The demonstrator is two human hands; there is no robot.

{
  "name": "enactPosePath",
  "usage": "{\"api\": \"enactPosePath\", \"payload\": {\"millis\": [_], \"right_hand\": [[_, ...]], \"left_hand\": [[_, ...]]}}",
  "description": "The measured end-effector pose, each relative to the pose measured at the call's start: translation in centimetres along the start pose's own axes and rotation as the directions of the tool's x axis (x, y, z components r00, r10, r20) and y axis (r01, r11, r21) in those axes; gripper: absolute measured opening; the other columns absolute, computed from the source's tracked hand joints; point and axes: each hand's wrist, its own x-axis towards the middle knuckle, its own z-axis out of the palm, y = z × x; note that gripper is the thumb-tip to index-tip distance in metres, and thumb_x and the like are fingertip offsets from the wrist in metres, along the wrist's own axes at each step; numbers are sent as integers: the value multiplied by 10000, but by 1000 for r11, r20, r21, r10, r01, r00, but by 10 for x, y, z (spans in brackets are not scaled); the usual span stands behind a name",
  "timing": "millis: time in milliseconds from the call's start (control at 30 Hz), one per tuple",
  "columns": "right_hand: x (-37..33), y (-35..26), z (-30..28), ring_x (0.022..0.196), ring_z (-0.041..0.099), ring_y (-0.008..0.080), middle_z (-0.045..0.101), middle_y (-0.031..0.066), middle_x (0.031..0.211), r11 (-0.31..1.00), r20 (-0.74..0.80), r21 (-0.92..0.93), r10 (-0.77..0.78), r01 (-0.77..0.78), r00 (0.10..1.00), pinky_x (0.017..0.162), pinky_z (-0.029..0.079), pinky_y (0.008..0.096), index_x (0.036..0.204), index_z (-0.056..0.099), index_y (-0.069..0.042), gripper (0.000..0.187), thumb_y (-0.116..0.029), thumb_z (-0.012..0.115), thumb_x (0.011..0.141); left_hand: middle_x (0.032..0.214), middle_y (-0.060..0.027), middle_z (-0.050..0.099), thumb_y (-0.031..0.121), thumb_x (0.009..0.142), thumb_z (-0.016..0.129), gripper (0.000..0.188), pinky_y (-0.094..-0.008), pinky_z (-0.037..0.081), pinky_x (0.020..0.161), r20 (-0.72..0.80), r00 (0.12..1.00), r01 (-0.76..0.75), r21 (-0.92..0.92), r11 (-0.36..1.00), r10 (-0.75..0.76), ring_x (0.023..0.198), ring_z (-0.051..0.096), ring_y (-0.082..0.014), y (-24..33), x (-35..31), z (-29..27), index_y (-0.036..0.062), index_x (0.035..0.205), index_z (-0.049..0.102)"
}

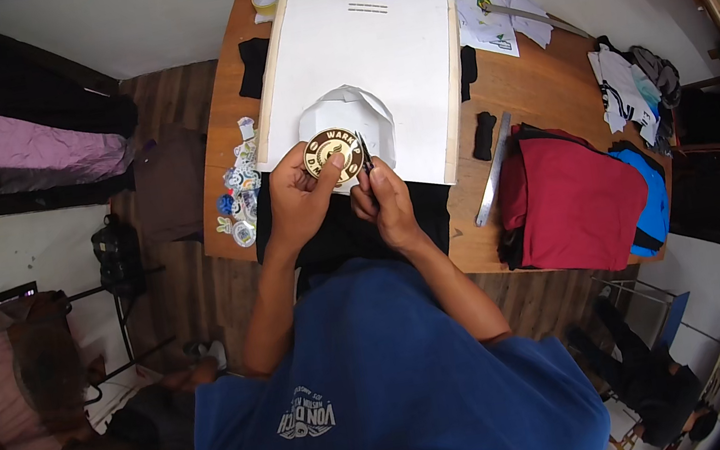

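Note:
My left hand (296,199) pinches a round brown and cream sticker (333,141) between thumb and fingers, its printed face up. Close to the sticker's right edge, my right hand (391,206) is closed on small scissors (363,152), whose blades point away from me. Both hands are above the near edge of a white board (371,46) with an oval slot at its far end. Under the sticker lies a white piece with folded edges (373,109), perhaps paper. Black cloth (324,233) hangs below the board's near edge.
Cut stickers (241,192) cluster left of the board on the wooden table (451,244). At right lie a metal ruler (493,170), a stack of red cloth (571,193) and blue cloth (651,198). Printed sheets (486,24) are at far right. Other people sit lower left and lower right.

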Motion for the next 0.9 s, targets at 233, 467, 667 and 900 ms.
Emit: {"api": "enactPosePath", "payload": {"millis": [233,467,667,900], "right_hand": [[0,4,-2,481,238,50,290,-27,619,999,-61,-18,32,-33,998,419,212,205,771,341,-101,321,-327,345,1000],[2,4,-4,478,235,49,284,-30,608,998,-69,-13,66,-67,995,416,213,204,795,352,-98,325,-351,334,999],[6,6,-3,454,240,60,293,-29,556,995,-75,-76,62,-68,995,427,224,207,820,377,-92,381,-430,318,985],[6,7,-3,464,236,56,293,-26,568,999,-1,-2,-47,47,999,425,223,209,817,373,-92,351,-392,322,992]], "left_hand": [[874,-52,635,44,888,584,101,-165,467,630,-54,996,-70,-9,997,70,769,583,-42,-1,0,2,-37,946,569],[883,-56,637,46,892,579,116,-170,468,641,-85,992,-90,-14,996,88,775,588,-47,-4,4,2,-42,967,570],[886,-58,638,56,894,580,130,-175,471,650,-101,991,-93,-15,996,91,778,593,-55,-5,4,4,-44,977,570],[895,-65,641,57,894,580,137,-183,478,664,-38,999,-1,-13,1000,1,793,595,-61,-4,4,4,-44,986,572]]}}
